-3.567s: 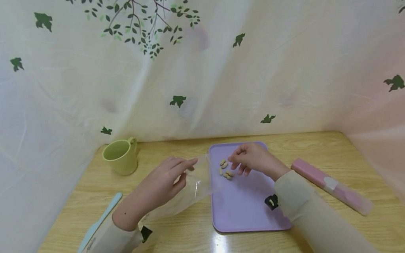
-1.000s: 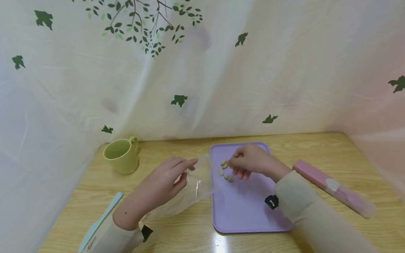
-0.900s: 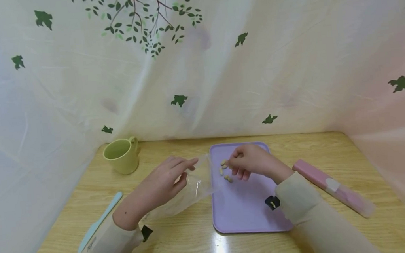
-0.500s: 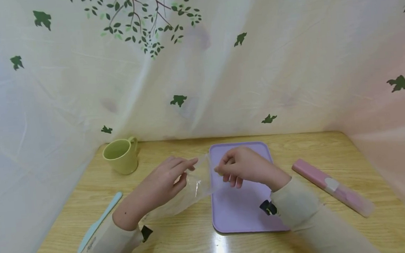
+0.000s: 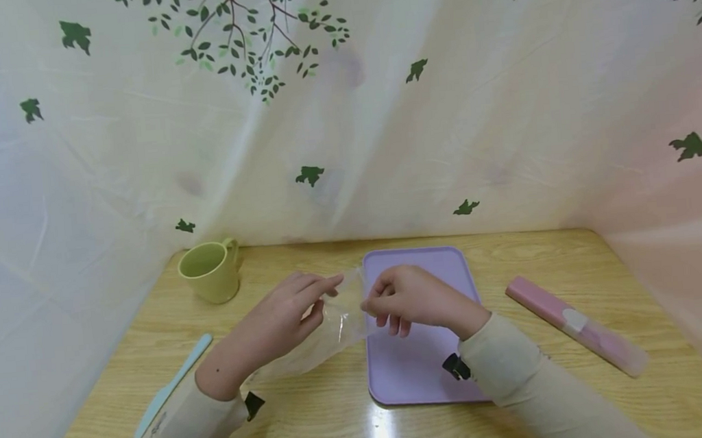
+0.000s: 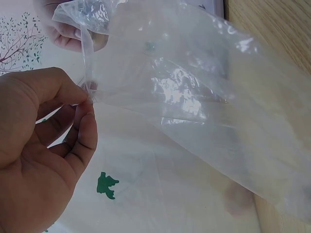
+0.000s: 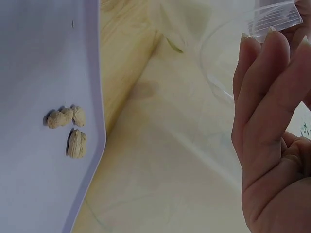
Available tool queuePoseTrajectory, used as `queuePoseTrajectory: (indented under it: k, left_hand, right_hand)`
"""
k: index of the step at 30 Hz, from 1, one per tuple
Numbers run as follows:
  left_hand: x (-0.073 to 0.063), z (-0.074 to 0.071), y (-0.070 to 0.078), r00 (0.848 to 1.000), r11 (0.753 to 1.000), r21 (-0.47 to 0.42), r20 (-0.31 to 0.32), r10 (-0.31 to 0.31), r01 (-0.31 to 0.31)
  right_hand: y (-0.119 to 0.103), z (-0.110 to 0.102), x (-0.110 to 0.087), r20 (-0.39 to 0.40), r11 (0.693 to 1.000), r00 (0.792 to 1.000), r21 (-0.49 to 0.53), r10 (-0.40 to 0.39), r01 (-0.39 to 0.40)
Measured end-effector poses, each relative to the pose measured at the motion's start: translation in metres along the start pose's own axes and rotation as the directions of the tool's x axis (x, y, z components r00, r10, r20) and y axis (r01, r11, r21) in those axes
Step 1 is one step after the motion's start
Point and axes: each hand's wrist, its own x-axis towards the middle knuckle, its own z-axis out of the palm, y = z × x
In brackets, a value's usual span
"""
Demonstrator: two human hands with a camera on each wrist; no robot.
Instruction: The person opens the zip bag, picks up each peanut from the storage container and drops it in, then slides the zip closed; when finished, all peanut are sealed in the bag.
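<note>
My left hand point(image 5: 281, 314) pinches the edge of a clear zip-lock bag point(image 5: 342, 323) between thumb and fingers; the bag hangs toward the table. My right hand point(image 5: 415, 296) has thumb and forefinger together at the bag's mouth, over the left side of the purple tray point(image 5: 415, 375). The peanut it picked up is hidden by its fingers. In the right wrist view, a few unshelled peanuts point(image 7: 77, 144) lie near the tray's rim; the right hand covers them in the head view. Through the clear film, the left wrist view shows right fingers point(image 6: 68, 41) by the opening.
A green mug point(image 5: 209, 275) stands at the back left of the wooden table point(image 5: 317, 421). Beside the left forearm lies a light blue spatula-like utensil point(image 5: 172, 388). Right of the tray is a long pink case point(image 5: 572, 322) with a translucent end. A patterned curtain point(image 5: 344, 130) hangs behind.
My right hand picked a peanut off the tray and has moved left and toward me, to the bag's mouth. My left hand and the bag have stayed in place.
</note>
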Motion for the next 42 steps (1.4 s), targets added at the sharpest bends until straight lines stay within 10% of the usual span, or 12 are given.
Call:
queuePoseTrajectory:
  k: [23, 31, 42]
  left_hand:
    - [-0.002, 0.0, 0.0, 1.0, 1.0, 0.005, -0.004, -0.001, 0.001]
    - [-0.002, 0.0, 0.0, 1.0, 1.0, 0.003, 0.002, -0.013, 0.013]
    - [-0.001, 0.0, 0.002, 1.0, 1.0, 0.003, -0.011, -0.003, 0.003]
  right_hand:
    - [-0.003, -0.012, -0.004, -0.128, 0.999, 0.991, 0.003, 0.034, -0.034]
    - [0.018, -0.029, 0.01, -0.232, 0.992, 0.967, 0.086, 0.106, -0.089]
    - [0.056, -0.031, 0.034, -0.178, 0.977, 0.962, -0.014, 0.205, -0.211]
